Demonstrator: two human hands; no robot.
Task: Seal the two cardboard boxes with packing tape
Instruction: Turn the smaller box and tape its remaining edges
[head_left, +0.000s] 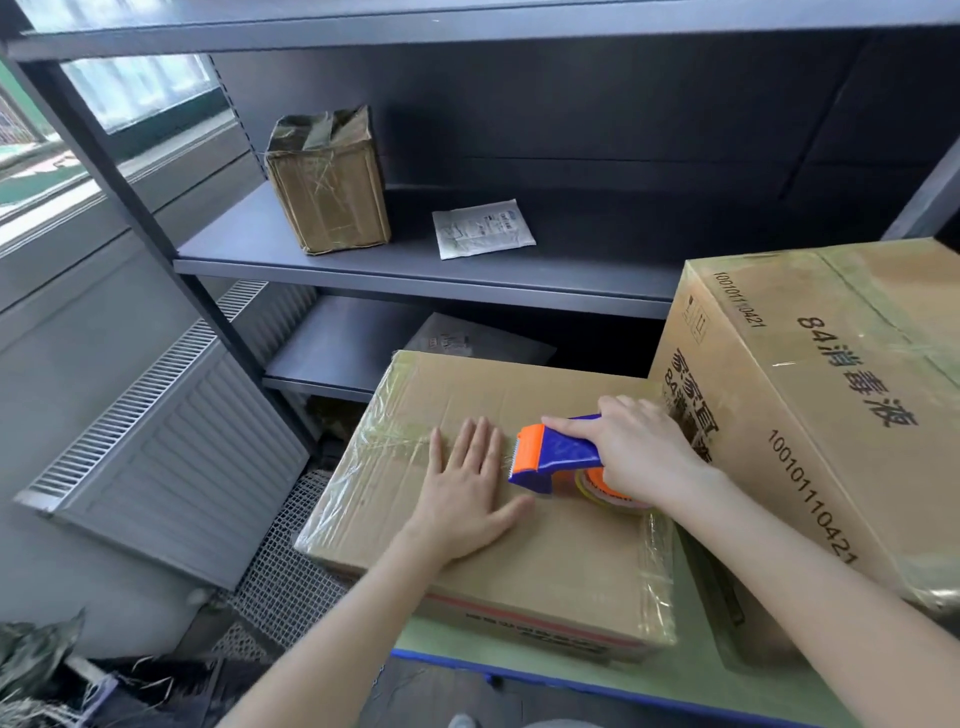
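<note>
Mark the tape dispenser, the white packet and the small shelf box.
tape dispenser (561, 451): head view, blue body.
white packet (483, 228): head view, its middle.
small shelf box (332, 202): head view, front face.

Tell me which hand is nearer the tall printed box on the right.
Right. The right hand, gripping the tape dispenser, is just beside the tall printed box; the left hand lies flat on the lower box, farther to the left.
</note>
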